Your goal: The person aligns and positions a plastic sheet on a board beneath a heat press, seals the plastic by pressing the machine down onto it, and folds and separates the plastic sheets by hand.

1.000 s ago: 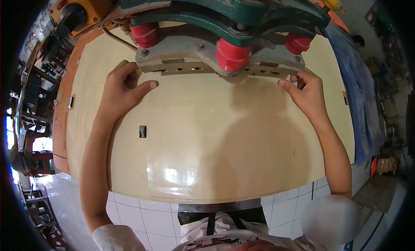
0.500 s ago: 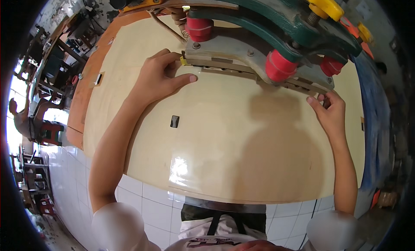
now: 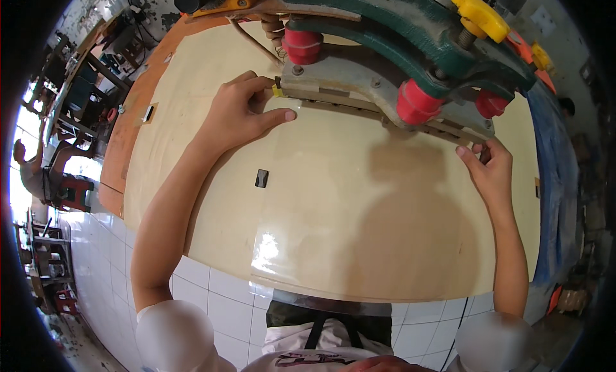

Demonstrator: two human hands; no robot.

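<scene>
A green press-like machine (image 3: 372,42) with red knobs stands over the cream sheet of the table. Along its near lower side runs a long grey metal bar (image 3: 340,90), with a thin slotted strip (image 3: 359,109) beneath. At the bar's left end, my left hand (image 3: 246,112) has its index fingertip against a small yellow piece (image 3: 277,90). Its thumb stretches out, apart from the fingers. My right hand (image 3: 491,167) is at the bar's right end, fingers curled and thumb close to them; what they pinch, if anything, is hidden.
A small dark rectangular piece (image 3: 262,178) lies on the cream tabletop (image 3: 308,224), nearer me. Blue sheeting (image 3: 555,179) hangs along the right edge. A yellow wing handle (image 3: 481,16) tops the machine. Far left, another person (image 3: 35,173) sits on a red stool.
The view has shifted slightly, with the machine showing a little further right. Both hands keep their places at the two ends of the bar.
</scene>
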